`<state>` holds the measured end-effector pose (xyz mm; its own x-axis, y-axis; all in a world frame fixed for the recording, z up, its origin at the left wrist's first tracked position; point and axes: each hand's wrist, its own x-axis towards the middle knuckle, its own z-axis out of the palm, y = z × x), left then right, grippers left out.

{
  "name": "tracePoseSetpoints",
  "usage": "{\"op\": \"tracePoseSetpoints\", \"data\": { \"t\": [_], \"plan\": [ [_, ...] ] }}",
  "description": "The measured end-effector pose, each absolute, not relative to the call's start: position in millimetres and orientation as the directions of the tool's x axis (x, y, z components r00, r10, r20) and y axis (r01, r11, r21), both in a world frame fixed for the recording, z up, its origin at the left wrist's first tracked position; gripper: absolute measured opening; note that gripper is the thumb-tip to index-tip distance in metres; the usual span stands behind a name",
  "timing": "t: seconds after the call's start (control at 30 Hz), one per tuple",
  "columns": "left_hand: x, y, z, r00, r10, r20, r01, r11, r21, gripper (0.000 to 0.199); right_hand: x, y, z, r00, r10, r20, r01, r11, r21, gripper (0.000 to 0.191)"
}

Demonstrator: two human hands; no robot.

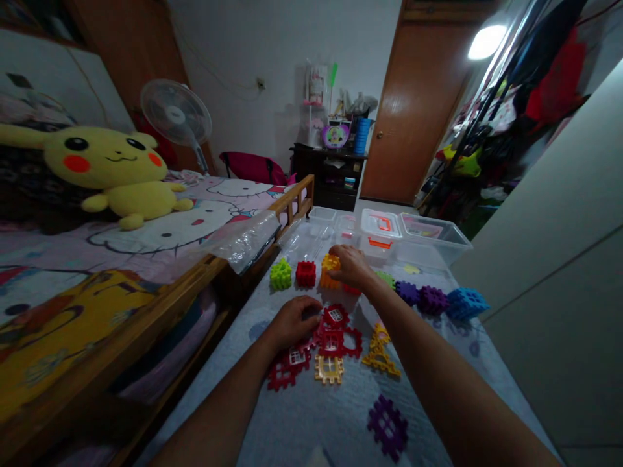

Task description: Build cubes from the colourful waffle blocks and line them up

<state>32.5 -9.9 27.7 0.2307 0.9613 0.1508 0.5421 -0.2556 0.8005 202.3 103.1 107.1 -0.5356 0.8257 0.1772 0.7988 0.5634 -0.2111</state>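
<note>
My right hand reaches to the far row of blocks. Its thumb and fingers close round a yellow-orange stack of notched plastic building tiles. My left hand rests low over the red window tiles, its fingers curved and the thumb apart, with no tile visibly gripped. Beside the yellow stack are a red block and a lime-green block. Nearer me lie a pale orange window tile, yellow triangular tiles and a purple tile.
Right of my right arm stand purple and blue tile stacks. Clear plastic boxes and a lidded box with orange clips line the far end. A wooden bed rail runs along the left; a wardrobe stands right.
</note>
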Motion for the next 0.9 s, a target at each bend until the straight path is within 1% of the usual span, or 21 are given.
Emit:
{"op": "tracePoseSetpoints", "data": {
  "t": [0.2,0.33,0.43,0.5,0.53,0.57,0.63,0.7,0.77,0.83,0.9],
  "plan": [
    [33,-11,30,0.215,0.969,0.119,0.529,-0.218,0.820,0.023,199,105,103,-0.535,0.831,0.150,0.809,0.556,-0.193,0.042],
    [32,-11,29,0.224,0.966,0.129,0.541,-0.233,0.808,0.024,204,97,108,-0.537,0.827,0.167,0.802,0.561,-0.203,0.049],
    [32,-10,28,0.239,0.962,0.135,0.551,-0.249,0.796,0.024,215,78,112,-0.556,0.790,0.257,0.748,0.611,-0.260,0.049],
    [32,-10,28,0.236,0.963,0.133,0.549,-0.245,0.799,0.024,225,56,112,-0.584,0.745,0.322,0.675,0.667,-0.316,0.041],
    [33,-10,28,0.231,0.964,0.134,0.545,-0.243,0.803,0.024,231,43,111,-0.606,0.725,0.328,0.639,0.689,-0.343,0.035],
    [33,-10,28,0.227,0.964,0.136,0.540,-0.241,0.806,0.024,236,29,109,-0.624,0.714,0.316,0.616,0.699,-0.364,0.029],
    [34,-11,29,0.228,0.963,0.142,0.528,-0.245,0.813,0.023,245,1,103,-0.692,0.687,0.224,0.575,0.711,-0.404,0.018],
    [35,-12,30,0.231,0.962,0.144,0.513,-0.246,0.822,0.022,250,-24,95,-0.725,0.674,0.144,0.568,0.703,-0.427,0.013],
    [36,-13,32,0.229,0.964,0.132,0.502,-0.233,0.833,0.021,251,-41,85,-0.737,0.666,0.112,0.571,0.704,-0.422,0.016],
    [37,-14,33,0.224,0.968,0.109,0.492,-0.209,0.845,0.021,250,-51,75,-0.733,0.670,0.118,0.577,0.704,-0.413,0.020],
    [37,-16,34,0.219,0.972,0.085,0.484,-0.184,0.856,0.023,249,-54,67,-0.723,0.678,0.133,0.582,0.701,-0.412,0.019]
  ]
}}
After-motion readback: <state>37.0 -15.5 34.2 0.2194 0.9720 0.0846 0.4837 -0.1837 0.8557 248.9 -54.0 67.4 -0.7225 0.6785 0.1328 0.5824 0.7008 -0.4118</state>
